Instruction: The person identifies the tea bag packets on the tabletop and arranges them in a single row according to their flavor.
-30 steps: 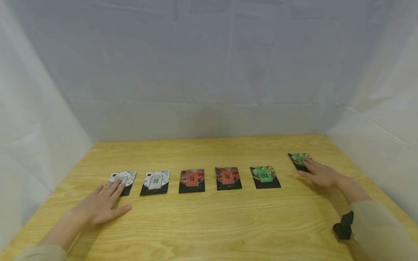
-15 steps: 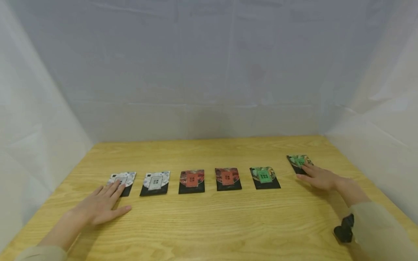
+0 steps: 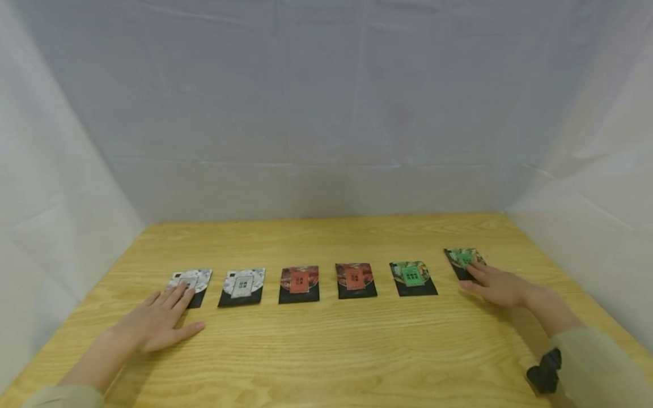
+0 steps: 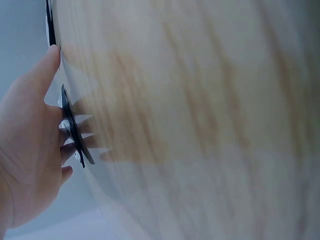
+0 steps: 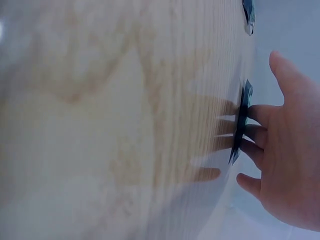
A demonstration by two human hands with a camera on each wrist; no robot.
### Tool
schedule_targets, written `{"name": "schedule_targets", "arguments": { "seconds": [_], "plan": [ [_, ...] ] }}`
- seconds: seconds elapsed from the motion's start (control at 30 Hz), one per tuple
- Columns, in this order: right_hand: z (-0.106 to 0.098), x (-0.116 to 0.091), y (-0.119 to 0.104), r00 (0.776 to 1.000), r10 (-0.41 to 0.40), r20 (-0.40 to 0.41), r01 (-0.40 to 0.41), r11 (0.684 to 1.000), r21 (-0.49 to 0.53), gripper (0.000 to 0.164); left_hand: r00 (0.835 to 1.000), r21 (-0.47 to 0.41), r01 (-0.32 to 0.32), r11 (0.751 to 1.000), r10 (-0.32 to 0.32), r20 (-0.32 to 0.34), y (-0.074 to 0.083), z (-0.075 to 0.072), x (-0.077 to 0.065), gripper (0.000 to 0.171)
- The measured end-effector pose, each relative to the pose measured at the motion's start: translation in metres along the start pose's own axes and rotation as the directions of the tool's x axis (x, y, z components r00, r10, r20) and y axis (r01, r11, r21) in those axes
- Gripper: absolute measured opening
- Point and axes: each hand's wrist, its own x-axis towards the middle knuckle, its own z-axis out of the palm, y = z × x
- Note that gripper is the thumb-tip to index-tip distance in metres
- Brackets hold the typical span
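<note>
Six-sided clutter is absent; flat packets lie in a row on the wooden table. My left hand point(image 3: 158, 323) rests with straight fingers on the leftmost white-and-black packet point(image 3: 201, 281), its thumb spread out to the side. At the far right, my right hand point(image 3: 500, 285) touches a green-and-black packet point(image 3: 454, 262) with its fingertips; this packet sits tilted and slightly farther back than the others. The right wrist view shows the fingers pressing on that packet point(image 5: 242, 122). In the left wrist view, the fingers lie over the white packet point(image 4: 73, 127), seen edge-on.
Between the hands lie a second white packet point(image 3: 242, 287), two red packets point(image 3: 299, 284) and another green packet point(image 3: 414, 277), spaced apart. The wooden table point(image 3: 316, 351) is bordered by pale sheeting point(image 3: 326, 113) at the back and both sides.
My right hand has drawn the far-right green packet a little toward me and to the left. My left hand and the other packets have stayed in place.
</note>
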Motion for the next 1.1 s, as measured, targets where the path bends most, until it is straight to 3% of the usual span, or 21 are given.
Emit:
{"name": "schedule_targets", "arguments": {
  "seconds": [1.1],
  "plan": [
    [0.011, -0.02, -0.028, 0.999, -0.045, -0.009, 0.044, 0.988, -0.148, 0.074, 1.0, -0.009, -0.002, 1.0, 0.002, 0.003, 0.0, 0.0, 0.0, 0.084]
  ]
}}
